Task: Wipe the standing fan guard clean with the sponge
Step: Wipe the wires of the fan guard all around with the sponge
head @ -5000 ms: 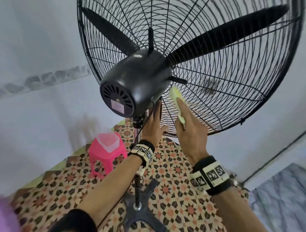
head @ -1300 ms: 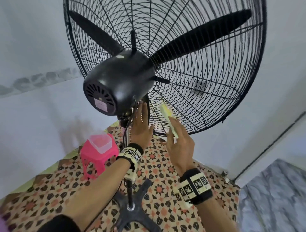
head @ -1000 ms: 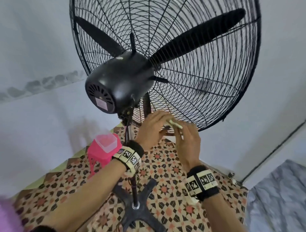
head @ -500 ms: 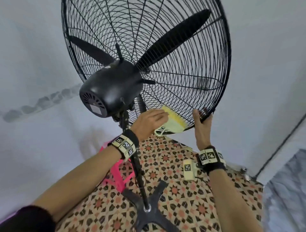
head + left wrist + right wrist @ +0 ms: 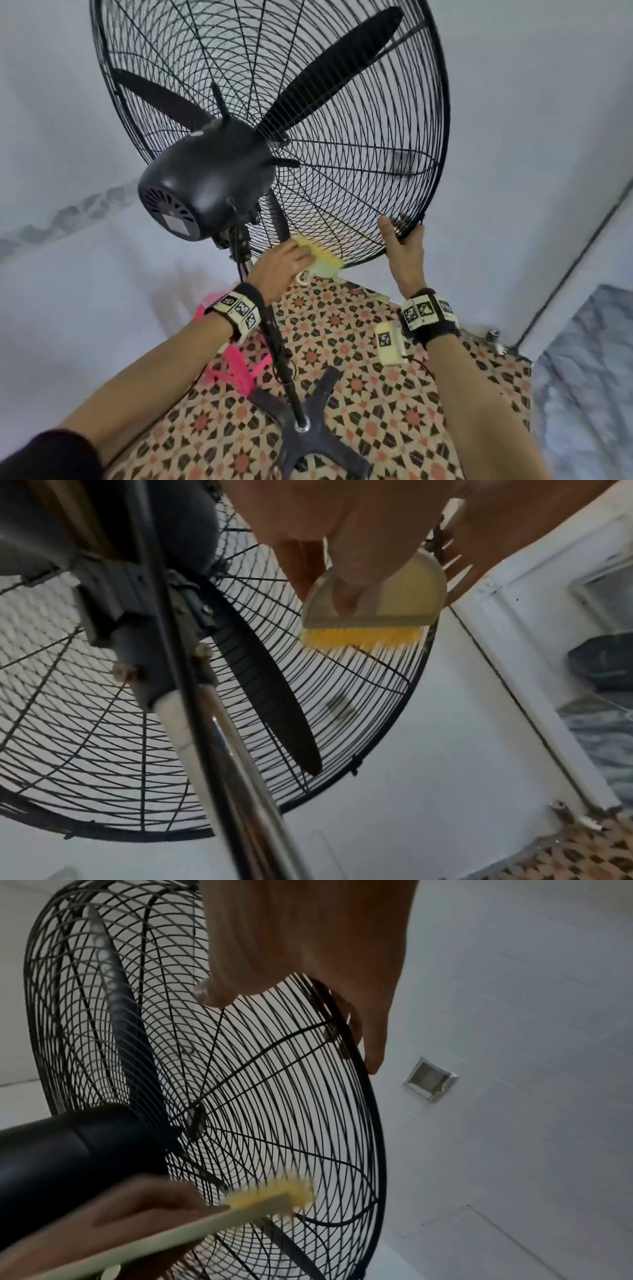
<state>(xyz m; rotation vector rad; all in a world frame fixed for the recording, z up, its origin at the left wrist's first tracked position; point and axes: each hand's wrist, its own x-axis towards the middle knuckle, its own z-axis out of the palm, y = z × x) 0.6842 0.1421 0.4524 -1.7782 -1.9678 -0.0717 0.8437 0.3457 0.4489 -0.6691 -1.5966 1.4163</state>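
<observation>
Fan guard: we see the black wire cage tilted overhead, filling the upper middle of the head view, three dark blades inside.
Motor housing: black, left of the cage's centre; its pale rear label is too blurred for us to read.
Stand: a pole running down to a dark cross base on the patterned floor.
Pink stool: low on the left, mostly behind our left arm.
Right hand: at the cage's lower right rim, fingers curled round the rim.
Left hand: grips the sponge from behind.
Sponge: really a pale-backed pad with yellow bristles, touching the lower wires near the stand; the bristles show clearly only from the left wrist.
Wall recess: seen only from the right wrist.
</observation>
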